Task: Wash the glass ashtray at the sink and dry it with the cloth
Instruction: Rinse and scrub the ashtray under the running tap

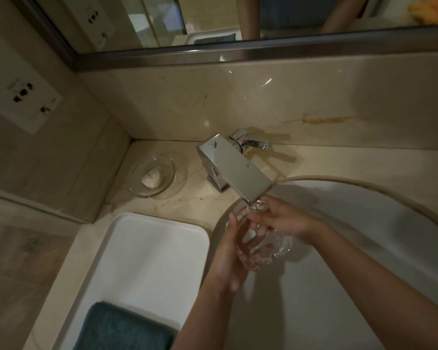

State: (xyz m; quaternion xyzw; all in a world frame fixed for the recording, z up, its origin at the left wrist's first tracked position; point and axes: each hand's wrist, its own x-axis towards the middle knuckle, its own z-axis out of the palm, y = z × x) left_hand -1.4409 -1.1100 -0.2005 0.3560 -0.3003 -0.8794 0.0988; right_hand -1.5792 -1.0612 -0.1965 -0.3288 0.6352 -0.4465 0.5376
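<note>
**A:** Head view. What does the figure show, taking the tap (pixel 234 165) as landmark?

**B:** Directly below the spout, over the sink (pixel 364 223), the glass ashtray (pixel 266 251) is held tilted between both hands. The left hand (pixel 229 253) cups its near-left edge, fingers curled round the rim. The right hand (pixel 281 218) comes in from the right, its fingers bent over the upper rim and into the hollow, apparently rubbing it. Water appears to run over the glass, though the stream is hard to make out.

**A:** How would the step be done well?

**B:** As a judgement: wet glass is slippery, so the person should keep the left hand's grip firm and low in the basin, turn the ashtray so that every notch and the underside pass beneath the spout, and keep the glass off the metal spout, which sits just above it.

**A:** And drying?

**B:** Not yet begun. The teal cloth (pixel 124 329) lies on the white tray (pixel 162 238), left of and nearer than the tap, untouched.

**A:** Any writing?

**B:** The soap (pixel 151 177), in a glass dish (pixel 152 176) left of the tap, bears a stamped mark too small to read. The wall socket (pixel 23 97), far left, shows no legible label.
</note>
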